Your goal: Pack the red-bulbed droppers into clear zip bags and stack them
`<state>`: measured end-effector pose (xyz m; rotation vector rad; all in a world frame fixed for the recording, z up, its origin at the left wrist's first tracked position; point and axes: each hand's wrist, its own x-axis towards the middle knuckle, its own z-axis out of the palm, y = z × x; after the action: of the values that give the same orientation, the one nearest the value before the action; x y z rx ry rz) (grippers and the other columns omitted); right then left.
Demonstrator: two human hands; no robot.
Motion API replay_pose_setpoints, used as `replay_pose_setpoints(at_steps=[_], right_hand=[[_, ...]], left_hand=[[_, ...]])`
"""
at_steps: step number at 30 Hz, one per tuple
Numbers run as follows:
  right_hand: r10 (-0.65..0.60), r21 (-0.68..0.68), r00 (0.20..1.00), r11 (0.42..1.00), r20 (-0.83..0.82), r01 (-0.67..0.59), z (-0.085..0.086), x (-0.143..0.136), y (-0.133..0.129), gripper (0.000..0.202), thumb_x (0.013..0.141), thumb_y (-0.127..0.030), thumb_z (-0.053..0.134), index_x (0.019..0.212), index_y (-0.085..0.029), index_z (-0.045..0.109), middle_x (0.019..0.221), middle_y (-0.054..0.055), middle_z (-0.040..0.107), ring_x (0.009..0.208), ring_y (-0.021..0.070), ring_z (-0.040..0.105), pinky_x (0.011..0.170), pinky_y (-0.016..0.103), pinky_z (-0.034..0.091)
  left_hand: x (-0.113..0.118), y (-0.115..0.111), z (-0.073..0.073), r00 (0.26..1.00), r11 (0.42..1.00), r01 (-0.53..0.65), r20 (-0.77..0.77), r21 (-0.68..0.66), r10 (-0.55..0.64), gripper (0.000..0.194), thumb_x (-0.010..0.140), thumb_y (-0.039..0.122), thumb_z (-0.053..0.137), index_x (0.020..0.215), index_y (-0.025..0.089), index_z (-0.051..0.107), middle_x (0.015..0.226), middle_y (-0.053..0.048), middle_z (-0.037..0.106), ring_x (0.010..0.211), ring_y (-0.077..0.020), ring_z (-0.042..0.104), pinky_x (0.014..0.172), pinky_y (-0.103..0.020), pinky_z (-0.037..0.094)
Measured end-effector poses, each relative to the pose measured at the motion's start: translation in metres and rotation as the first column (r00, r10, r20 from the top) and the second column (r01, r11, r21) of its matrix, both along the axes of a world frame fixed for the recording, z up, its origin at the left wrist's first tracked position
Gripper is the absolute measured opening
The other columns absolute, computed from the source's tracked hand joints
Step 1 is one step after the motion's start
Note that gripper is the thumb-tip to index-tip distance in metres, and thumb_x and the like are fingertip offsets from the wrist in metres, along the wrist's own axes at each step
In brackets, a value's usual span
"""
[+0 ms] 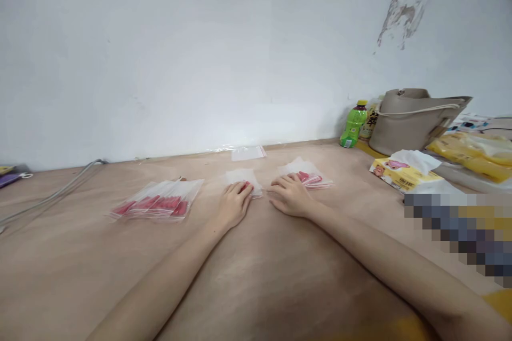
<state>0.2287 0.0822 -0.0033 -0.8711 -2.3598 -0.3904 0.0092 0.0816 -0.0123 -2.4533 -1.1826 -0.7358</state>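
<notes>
My left hand (235, 203) lies palm down on a clear bag (240, 175) with something red at its lower end, partly under the fingers. Spread a little, the fingers of my right hand (290, 195) rest at the left side of a small pile of clear bags (316, 180) with red contents. Further left, several overlapping clear bags (160, 203) with red pieces inside lie in a row. One flat clear bag (247, 153) is near the wall, beyond my left hand.
A grey cable (60, 195) crosses the table's left side. At the right stand a green bottle (352, 126), a beige handbag (408, 125) and a yellow tissue box (402, 174). Yellow packages (476, 151) lie beyond the box. A pale wall (180, 53) closes off the table's back edge.
</notes>
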Motion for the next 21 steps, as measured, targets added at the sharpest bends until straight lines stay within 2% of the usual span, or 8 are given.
replay_pose_setpoints(at_steps=[2, 5, 11, 14, 16, 21], right_hand=[[0.004, -0.037, 1.000, 0.999, 0.000, -0.004, -0.002, -0.013, 0.006, 0.026, 0.074, -0.022, 0.051, 0.099, -0.020, 0.057, 0.095, 0.007, 0.057, 0.088, 0.0182, 0.050, 0.077, 0.033, 0.031], [-0.055, -0.130, 0.996, 0.990, -0.077, 0.044, -0.008, -0.026, 0.015, 0.038, 0.071, -0.016, 0.052, 0.109, -0.018, 0.053, 0.106, 0.010, 0.053, 0.092, 0.0187, 0.051, 0.077, 0.032, 0.036], [-0.034, -0.247, 0.988, 0.969, -0.151, -0.004, -0.024, -0.045, 0.028, 0.040, 0.075, -0.013, 0.046, 0.116, -0.017, 0.048, 0.107, 0.009, 0.058, 0.095, 0.0174, 0.054, 0.081, 0.030, 0.041], [-0.067, -0.282, 0.975, 0.959, -0.210, 0.006, -0.031, -0.050, 0.031, 0.041, 0.078, -0.013, 0.044, 0.119, -0.017, 0.044, 0.101, 0.007, 0.063, 0.089, 0.0169, 0.058, 0.076, 0.029, 0.044], [-0.076, -0.281, 0.972, 0.960, -0.221, 0.012, -0.032, -0.050, 0.031, 0.037, 0.080, -0.013, 0.042, 0.116, -0.018, 0.048, 0.095, 0.007, 0.064, 0.085, 0.0163, 0.059, 0.073, 0.028, 0.045], [-0.051, -0.168, 0.984, 0.985, -0.170, 0.022, -0.024, -0.034, 0.025, 0.032, 0.079, -0.008, 0.039, 0.106, -0.015, 0.056, 0.089, 0.009, 0.063, 0.084, 0.0163, 0.056, 0.073, 0.027, 0.045]], left_hand=[[0.004, 0.001, -0.001, 0.999, 1.000, 0.021, 0.028, -0.006, -0.021, 0.030, 0.084, 0.026, 0.046, 0.112, 0.017, 0.052, 0.110, -0.010, 0.055, 0.103, -0.0221, 0.049, 0.089, -0.039, 0.039], [0.002, 0.002, -0.001, 0.997, 0.999, 0.042, 0.072, -0.007, -0.042, 0.037, 0.081, 0.031, 0.052, 0.115, 0.017, 0.051, 0.114, -0.010, 0.052, 0.106, -0.0227, 0.048, 0.089, -0.038, 0.040], [-0.012, 0.007, -0.002, 0.991, 0.999, 0.036, 0.128, 0.009, -0.037, 0.027, 0.086, 0.017, 0.040, 0.106, 0.018, 0.058, 0.105, -0.007, 0.060, 0.097, -0.0181, 0.055, 0.086, -0.033, 0.045], [-0.030, 0.005, -0.001, 0.991, 0.999, -0.009, 0.137, 0.033, 0.005, 0.029, 0.085, 0.016, 0.037, 0.106, 0.018, 0.058, 0.105, -0.007, 0.061, 0.097, -0.0201, 0.056, 0.085, -0.037, 0.046], [-0.048, 0.002, 0.000, 0.992, 0.998, -0.036, 0.122, 0.045, 0.030, 0.029, 0.085, 0.017, 0.037, 0.105, 0.019, 0.058, 0.105, -0.008, 0.061, 0.099, -0.0220, 0.055, 0.085, -0.039, 0.045], [-0.093, -0.015, 0.006, 0.998, 0.997, -0.062, 0.033, 0.043, 0.061, 0.030, 0.085, 0.018, 0.034, 0.097, 0.019, 0.062, 0.099, -0.010, 0.062, 0.100, -0.0261, 0.053, 0.082, -0.044, 0.045]])
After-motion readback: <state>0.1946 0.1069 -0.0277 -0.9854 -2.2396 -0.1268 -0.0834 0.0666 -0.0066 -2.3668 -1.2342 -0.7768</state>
